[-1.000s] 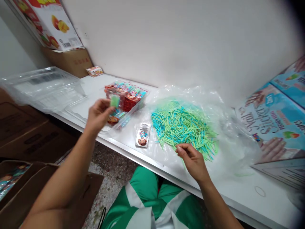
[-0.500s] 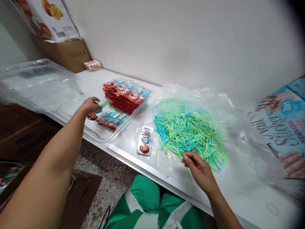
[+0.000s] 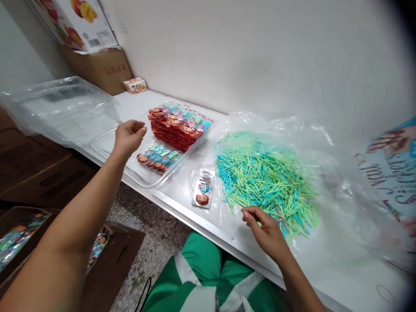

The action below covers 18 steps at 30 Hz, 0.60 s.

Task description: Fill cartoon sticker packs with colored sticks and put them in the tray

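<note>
My left hand (image 3: 130,138) hovers over the near left part of a clear plastic tray (image 3: 152,184), its fingers loosely curled, tips slightly apart and nothing seen in them. In the tray a tall stack of red-edged packets (image 3: 175,130) stands beside a lower row of packets with cartoon faces (image 3: 158,157), blue and green sticks showing in them. Close to the front of the pile of thin green and blue sticks (image 3: 266,182), my right hand (image 3: 264,232) has thumb and fingertips together, with nothing visible between them. A small stack of printed cards (image 3: 203,188) lies between tray and pile.
Nested clear trays (image 3: 61,108) lie at the left end of the white table (image 3: 182,212). A brown carton (image 3: 100,69) and a small box (image 3: 134,85) stand behind. Clear plastic sheeting (image 3: 331,208) surrounds the sticks. Open cartons (image 3: 120,255) with packets sit below on the left.
My left hand has let go of a packet at the left end of the lower row and lifted away. My right hand has shifted slightly left, and the view has turned a little.
</note>
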### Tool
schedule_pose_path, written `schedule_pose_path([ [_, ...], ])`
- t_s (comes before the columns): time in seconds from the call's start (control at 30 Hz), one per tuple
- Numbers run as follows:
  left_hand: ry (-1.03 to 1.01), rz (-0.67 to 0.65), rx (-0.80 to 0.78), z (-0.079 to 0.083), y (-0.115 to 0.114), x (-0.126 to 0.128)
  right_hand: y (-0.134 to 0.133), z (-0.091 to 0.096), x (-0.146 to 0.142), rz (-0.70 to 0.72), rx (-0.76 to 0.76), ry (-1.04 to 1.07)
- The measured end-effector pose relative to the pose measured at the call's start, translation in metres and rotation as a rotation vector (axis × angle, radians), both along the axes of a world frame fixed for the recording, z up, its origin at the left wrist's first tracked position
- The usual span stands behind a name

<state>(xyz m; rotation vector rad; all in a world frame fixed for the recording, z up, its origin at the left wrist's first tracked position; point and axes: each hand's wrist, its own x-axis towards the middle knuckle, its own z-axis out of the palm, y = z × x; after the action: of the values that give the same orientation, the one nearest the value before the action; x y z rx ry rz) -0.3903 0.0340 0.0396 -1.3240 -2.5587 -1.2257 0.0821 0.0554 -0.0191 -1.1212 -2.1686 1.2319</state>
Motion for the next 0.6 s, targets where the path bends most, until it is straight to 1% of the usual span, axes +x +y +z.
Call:
schedule_pose_path([
  [0.03,0.012,-0.015,-0.001,0.003,-0.004,0.007,-0.002,0.000,0.001,0.018,0.016,-0.010],
  [0.07,0.053,-0.027,-0.035,0.006,-0.007,0.011,-0.004,0.000,0.003,0.033,0.030,-0.021],
  [0.1,0.113,-0.037,-0.103,0.008,-0.009,0.012,-0.006,0.000,0.005,0.045,0.043,-0.031],
  [0.17,0.250,-0.053,-0.342,0.010,-0.008,0.006,-0.009,0.000,0.010,0.063,0.060,-0.050],
  [0.23,0.348,-0.078,-0.647,0.007,-0.001,-0.010,-0.010,-0.001,0.014,0.071,0.072,-0.070],
  [0.3,0.387,-0.116,-0.904,-0.001,0.010,-0.030,-0.009,-0.001,0.015,0.064,0.079,-0.089],
  [0.37,0.396,-0.168,-1.067,-0.014,0.023,-0.048,-0.006,-0.001,0.013,0.053,0.078,-0.103],
  [0.43,0.387,-0.234,-1.154,-0.029,0.034,-0.060,-0.002,-0.001,0.009,0.050,0.081,-0.115],
  [0.5,0.370,-0.284,-1.190,-0.044,0.042,-0.066,0.003,-0.001,0.003,0.053,0.091,-0.125],
  [0.6,0.344,-0.294,-1.202,-0.063,0.049,-0.070,0.010,-0.002,-0.004,0.062,0.097,-0.126],
])
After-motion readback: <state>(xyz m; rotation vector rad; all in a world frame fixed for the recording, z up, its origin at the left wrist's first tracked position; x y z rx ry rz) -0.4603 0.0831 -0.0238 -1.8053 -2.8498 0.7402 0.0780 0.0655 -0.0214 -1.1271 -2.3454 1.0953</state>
